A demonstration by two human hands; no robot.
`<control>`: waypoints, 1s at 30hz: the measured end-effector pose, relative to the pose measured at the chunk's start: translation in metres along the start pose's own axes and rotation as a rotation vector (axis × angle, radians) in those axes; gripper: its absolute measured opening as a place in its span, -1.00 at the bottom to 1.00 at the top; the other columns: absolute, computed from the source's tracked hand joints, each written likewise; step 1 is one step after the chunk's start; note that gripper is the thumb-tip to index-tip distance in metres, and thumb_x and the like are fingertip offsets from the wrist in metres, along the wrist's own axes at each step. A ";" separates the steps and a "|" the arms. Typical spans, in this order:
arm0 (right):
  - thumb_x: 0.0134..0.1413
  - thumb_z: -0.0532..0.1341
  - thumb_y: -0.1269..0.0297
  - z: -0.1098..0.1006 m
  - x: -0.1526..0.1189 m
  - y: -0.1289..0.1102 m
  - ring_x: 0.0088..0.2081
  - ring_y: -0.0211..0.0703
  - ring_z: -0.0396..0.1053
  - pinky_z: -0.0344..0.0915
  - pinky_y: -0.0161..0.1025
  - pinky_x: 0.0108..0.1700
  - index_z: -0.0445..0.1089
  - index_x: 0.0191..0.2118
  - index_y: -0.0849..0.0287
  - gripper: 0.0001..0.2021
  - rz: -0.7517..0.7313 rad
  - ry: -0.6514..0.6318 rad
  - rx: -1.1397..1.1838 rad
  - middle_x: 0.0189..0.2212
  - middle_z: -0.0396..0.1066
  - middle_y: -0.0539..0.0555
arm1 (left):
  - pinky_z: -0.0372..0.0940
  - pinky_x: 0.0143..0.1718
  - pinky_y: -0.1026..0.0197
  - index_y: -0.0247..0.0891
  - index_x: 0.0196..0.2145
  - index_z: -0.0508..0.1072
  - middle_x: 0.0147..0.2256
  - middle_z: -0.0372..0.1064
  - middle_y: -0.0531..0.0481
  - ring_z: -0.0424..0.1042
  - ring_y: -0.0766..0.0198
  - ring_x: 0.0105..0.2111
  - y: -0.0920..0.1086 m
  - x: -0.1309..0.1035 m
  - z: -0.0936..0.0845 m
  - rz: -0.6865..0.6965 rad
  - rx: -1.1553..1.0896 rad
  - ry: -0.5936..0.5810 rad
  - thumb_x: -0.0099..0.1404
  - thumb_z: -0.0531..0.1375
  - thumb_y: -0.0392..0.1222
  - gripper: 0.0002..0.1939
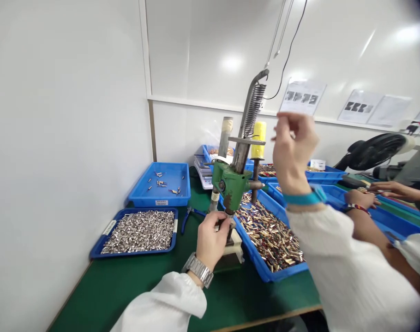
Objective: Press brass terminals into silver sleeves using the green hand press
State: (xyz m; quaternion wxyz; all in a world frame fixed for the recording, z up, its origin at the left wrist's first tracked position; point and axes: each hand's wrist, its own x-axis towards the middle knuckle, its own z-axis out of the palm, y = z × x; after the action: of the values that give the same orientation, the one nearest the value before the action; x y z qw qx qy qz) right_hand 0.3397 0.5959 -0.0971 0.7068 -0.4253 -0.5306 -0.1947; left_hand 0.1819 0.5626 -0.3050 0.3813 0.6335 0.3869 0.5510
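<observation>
My left hand [213,237], with a metal watch at the wrist, has its thumb and fingers pinched at the base of a green hand press [232,184], under the ram. What lies between these fingertips is hidden. Raised to the right of the press lever's yellow grip [259,140] is my right hand [296,150], apart from it. Its fingers are curled together and slightly blurred; anything held in them is too small to make out. Beside the press, a blue tray [261,276] holds many small brass-coloured parts [268,230] with coloured bits.
At left, a blue tray [96,249] of small silver sleeves [139,230] stands before another tray [137,197] with several loose parts. Blue-handled pliers [185,222] lie near the press. At right are a co-worker's hands [364,198] and a black fan [376,151].
</observation>
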 end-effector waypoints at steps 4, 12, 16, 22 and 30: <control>0.19 0.22 0.30 0.040 0.045 0.031 -0.22 -0.29 0.32 0.30 -0.25 -0.16 0.37 -0.16 0.36 -0.80 0.269 -0.147 -0.014 -0.12 0.32 0.19 | 0.32 -0.06 0.16 -0.19 -0.35 0.50 -0.26 0.52 -0.02 0.48 0.21 -0.18 0.002 -0.001 -0.001 0.054 0.050 0.041 0.27 0.21 -0.20 -0.92; 0.18 0.21 0.11 0.023 0.016 0.020 -0.62 -0.38 0.21 0.08 -0.27 -0.54 0.27 -0.35 0.17 -0.77 0.388 -0.086 0.498 -0.55 0.24 -0.07 | 0.33 -0.07 0.14 -0.21 -0.45 0.47 -0.30 0.51 -0.02 0.45 0.20 -0.18 0.005 -0.002 0.001 0.088 0.046 0.102 0.22 0.24 -0.30 -0.91; 0.21 0.16 0.06 0.009 0.004 0.008 -0.63 -0.34 0.25 0.10 -0.28 -0.58 0.30 -0.31 0.16 -0.75 0.245 0.010 0.586 -0.53 0.27 -0.04 | 0.33 -0.04 0.12 -0.21 -0.42 0.45 -0.26 0.48 -0.04 0.45 0.19 -0.15 0.002 0.000 0.000 0.058 0.020 0.074 0.22 0.23 -0.30 -0.94; 0.16 0.22 -0.09 0.011 0.010 0.018 -0.59 -0.30 0.30 0.18 -0.29 -0.58 0.36 -0.25 0.16 -0.63 0.320 -0.180 0.653 -0.49 0.30 -0.03 | 0.36 -0.11 0.21 -0.23 -0.42 0.42 -0.20 0.44 -0.06 0.46 0.21 -0.15 0.000 0.004 -0.007 -0.006 -0.063 -0.045 0.18 0.23 -0.31 -0.95; 0.37 -0.31 -0.12 0.022 -0.025 0.089 -0.45 -0.17 0.43 0.34 -0.21 -0.38 0.29 -0.04 0.22 -0.39 0.763 -0.410 0.481 -0.38 0.47 0.17 | 0.39 -0.13 0.16 -0.27 -0.31 0.54 -0.26 0.55 -0.09 0.51 0.18 -0.22 0.004 0.036 -0.018 -0.116 0.054 -0.105 0.21 0.22 -0.22 -0.88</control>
State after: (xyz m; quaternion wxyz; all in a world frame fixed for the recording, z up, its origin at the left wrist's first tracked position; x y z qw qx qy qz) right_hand 0.3826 0.6596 -0.1531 0.6870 -0.4438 -0.4950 0.2934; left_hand 0.1679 0.5949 -0.2850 0.4149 0.6480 0.4172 0.4836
